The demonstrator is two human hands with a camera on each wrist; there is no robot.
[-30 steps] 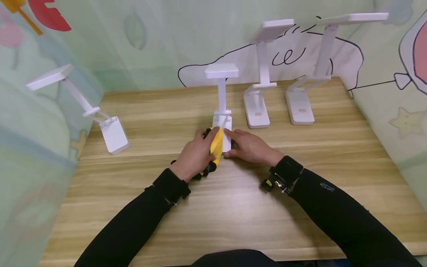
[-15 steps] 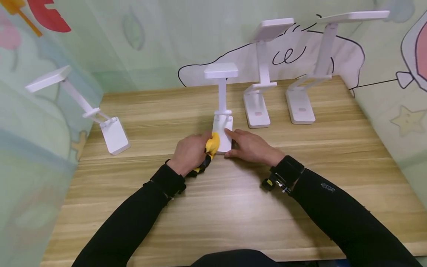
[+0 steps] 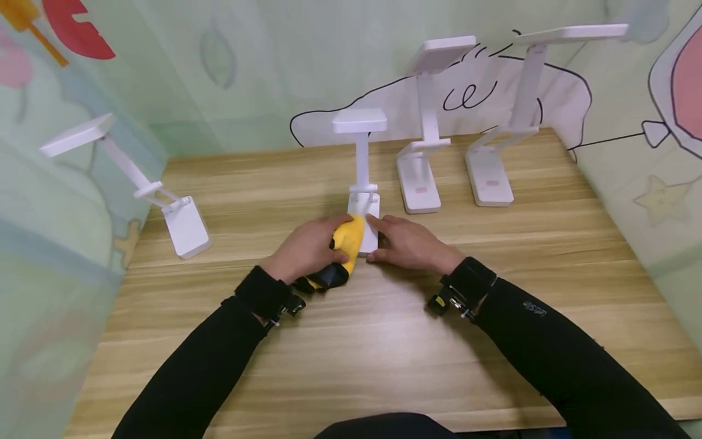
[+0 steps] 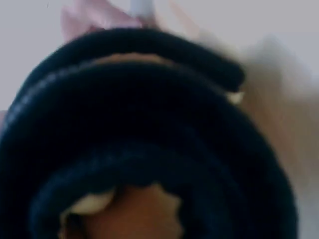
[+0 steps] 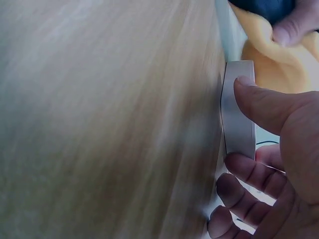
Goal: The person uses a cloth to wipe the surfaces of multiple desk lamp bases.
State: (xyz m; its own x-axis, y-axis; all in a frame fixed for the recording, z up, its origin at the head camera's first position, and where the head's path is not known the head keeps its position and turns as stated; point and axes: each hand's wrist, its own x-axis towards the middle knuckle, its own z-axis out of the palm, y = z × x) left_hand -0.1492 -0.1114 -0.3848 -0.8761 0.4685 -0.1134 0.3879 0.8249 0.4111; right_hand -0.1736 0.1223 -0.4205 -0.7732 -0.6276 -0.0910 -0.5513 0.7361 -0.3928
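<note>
While the right hand (image 3: 411,242) clamps the white desk-lamp base (image 3: 370,239), apparently to steady it, we see the left hand (image 3: 304,247) pinch a yellow-and-black cloth (image 3: 351,236) over its left side.

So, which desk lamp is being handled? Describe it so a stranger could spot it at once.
Start at the wooden table and look to its back half. Near the middle stands a white desk lamp, second from the left of four. Only its base has a yellow-and-black cloth against it.
</note>
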